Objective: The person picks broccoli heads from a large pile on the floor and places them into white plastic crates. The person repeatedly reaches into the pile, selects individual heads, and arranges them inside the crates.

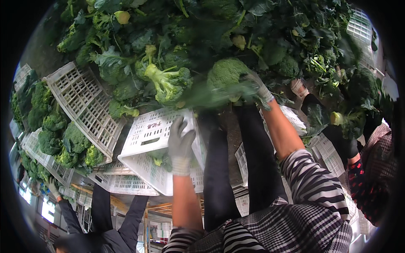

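Note:
My left hand (182, 145), in a pale knit glove, is raised with fingers apart over a white plastic crate (152, 139) tipped on its side; it holds nothing. Some broccoli (158, 156) shows inside that crate. My right hand (258, 85), gloved too, is at a large broccoli head (228, 74) in front of me, its fingers partly hidden behind the head and leaves. A motion-blurred green leaf (221, 95) crosses below the head. Left of it, a pale-stemmed broccoli head (163, 79) lies stem up on the pile.
A big heap of broccoli and leaves (190, 31) spreads ahead. At left, an upright lattice crate (87, 104) stands beside heaped broccoli heads (76, 137). Co-workers are near: a gloved hand (53, 188) at lower left, another hand (299, 88) and a floral sleeve (356, 180) at right.

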Tool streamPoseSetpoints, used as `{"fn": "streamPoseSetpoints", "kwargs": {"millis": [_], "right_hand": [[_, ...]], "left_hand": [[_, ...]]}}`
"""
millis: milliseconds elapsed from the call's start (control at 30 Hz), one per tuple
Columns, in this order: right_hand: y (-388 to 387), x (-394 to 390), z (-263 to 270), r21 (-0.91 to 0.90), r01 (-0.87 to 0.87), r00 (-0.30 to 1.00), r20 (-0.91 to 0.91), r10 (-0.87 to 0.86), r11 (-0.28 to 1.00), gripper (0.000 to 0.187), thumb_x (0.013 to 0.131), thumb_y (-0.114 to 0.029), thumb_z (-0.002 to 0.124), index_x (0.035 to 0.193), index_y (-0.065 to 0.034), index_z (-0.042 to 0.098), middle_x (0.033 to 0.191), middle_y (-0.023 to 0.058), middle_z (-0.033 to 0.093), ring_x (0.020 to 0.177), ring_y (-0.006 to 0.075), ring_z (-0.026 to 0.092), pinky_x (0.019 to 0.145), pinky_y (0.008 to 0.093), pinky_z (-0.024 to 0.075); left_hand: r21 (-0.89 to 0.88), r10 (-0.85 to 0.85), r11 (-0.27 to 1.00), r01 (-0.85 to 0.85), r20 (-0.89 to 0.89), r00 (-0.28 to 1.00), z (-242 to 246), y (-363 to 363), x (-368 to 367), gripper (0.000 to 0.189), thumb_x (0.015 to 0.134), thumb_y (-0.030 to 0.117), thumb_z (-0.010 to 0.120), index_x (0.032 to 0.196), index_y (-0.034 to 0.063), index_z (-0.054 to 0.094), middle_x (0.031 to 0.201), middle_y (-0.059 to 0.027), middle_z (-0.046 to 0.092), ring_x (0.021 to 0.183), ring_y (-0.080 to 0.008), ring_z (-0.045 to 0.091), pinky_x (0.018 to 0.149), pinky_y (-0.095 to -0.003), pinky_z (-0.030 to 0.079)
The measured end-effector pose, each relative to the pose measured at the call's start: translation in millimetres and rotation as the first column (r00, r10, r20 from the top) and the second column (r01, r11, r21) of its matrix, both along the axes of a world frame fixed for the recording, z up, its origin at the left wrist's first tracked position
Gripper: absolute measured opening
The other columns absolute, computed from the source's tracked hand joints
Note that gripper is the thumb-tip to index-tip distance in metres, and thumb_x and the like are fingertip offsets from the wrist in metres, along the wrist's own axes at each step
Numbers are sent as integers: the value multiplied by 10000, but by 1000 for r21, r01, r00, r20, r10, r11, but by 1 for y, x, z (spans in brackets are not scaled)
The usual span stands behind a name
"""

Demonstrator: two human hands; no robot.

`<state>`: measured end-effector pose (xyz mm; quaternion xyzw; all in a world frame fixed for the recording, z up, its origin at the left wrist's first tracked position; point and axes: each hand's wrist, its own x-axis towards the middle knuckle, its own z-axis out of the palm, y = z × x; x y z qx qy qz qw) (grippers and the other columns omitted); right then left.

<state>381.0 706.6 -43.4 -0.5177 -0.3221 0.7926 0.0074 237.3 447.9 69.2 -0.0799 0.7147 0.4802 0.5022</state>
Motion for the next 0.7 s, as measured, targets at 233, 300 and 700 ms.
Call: {"fn": "streamPoseSetpoints", "kwargs": {"millis": [233,300,700], "right_hand": [[-63,4,79,-223,-98,977,-208,51,970,656,792,-199,747,1359,-22,469,1252,110,597,1130,205,566,958,341,468],[-87,-9,93,-206,-234,914,-379,143,950,692,792,-178,755,1389,-17,444,1281,106,586,1157,190,553,977,332,461],[94,49,4,507,-697,571,820,-35,507,833,628,-301,798,1359,-81,465,1224,209,596,1123,361,580,957,425,488]], "left_hand": [[263,78,942,-208,432,899,-24,37,-11,786,768,238,661,1455,24,342,1474,-160,390,1342,-294,394,1109,-426,363],[252,106,935,-250,473,875,-8,9,-19,908,690,290,705,1466,25,316,1477,-172,382,1361,-327,383,1141,-446,325],[-107,300,954,-281,363,882,91,-222,-54,847,658,244,663,1428,32,381,1382,-171,477,1259,-335,488,1061,-459,417]]}}
